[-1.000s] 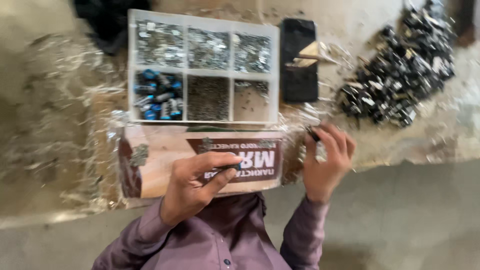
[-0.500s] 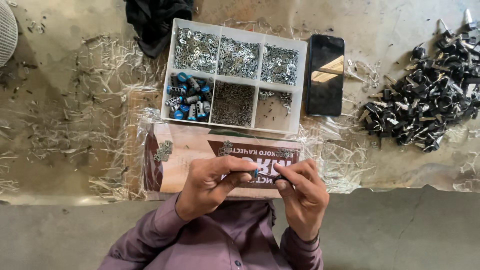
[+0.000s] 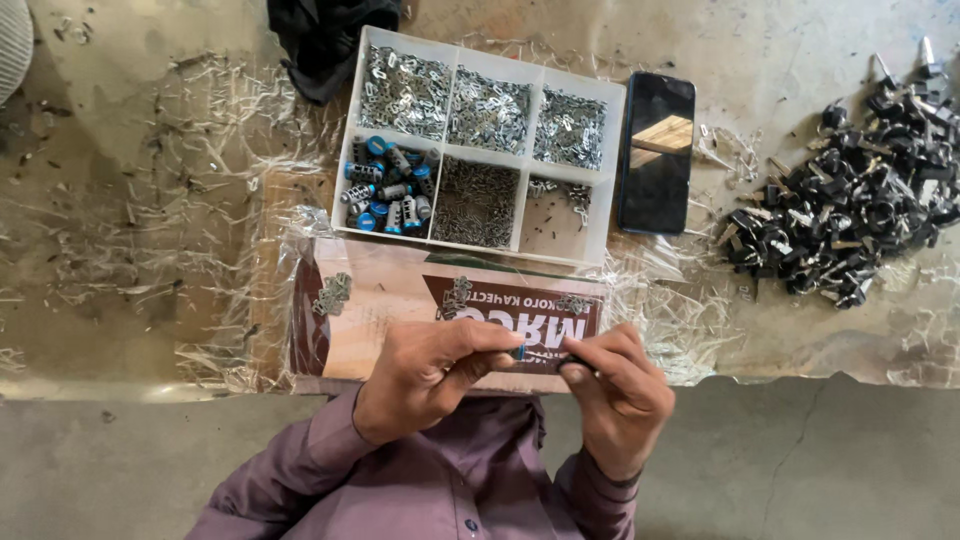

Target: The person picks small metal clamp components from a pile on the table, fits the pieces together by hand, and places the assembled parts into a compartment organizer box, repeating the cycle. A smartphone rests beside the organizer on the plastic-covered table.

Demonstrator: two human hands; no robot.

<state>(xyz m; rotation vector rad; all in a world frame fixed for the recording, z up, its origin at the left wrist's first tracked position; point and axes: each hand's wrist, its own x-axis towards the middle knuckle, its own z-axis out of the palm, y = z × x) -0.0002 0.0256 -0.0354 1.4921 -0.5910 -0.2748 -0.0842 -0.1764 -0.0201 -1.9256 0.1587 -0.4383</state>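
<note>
My left hand (image 3: 430,372) and my right hand (image 3: 618,385) meet over a flat cardboard piece (image 3: 400,300) at the near edge of the worktop. Between their fingertips is a small part with a blue end (image 3: 522,352); the left hand pinches it and the right hand holds a thin dark tool against it. Just beyond stands a white compartment tray (image 3: 598,180) with small metal pieces, thin pins and blue-capped cylinders (image 3: 388,187). Small metal clusters (image 3: 332,293) lie on the cardboard.
A black phone (image 3: 657,152) lies right of the tray. A heap of black keys and key parts (image 3: 860,210) sits at the far right. Black cloth (image 3: 325,35) lies behind the tray. Crinkled clear plastic (image 3: 150,200) covers the worktop. Grey floor is below its edge.
My right hand came in from the right side to meet the left hand. Both hands now work together on the small part. The view shifted left and down.
</note>
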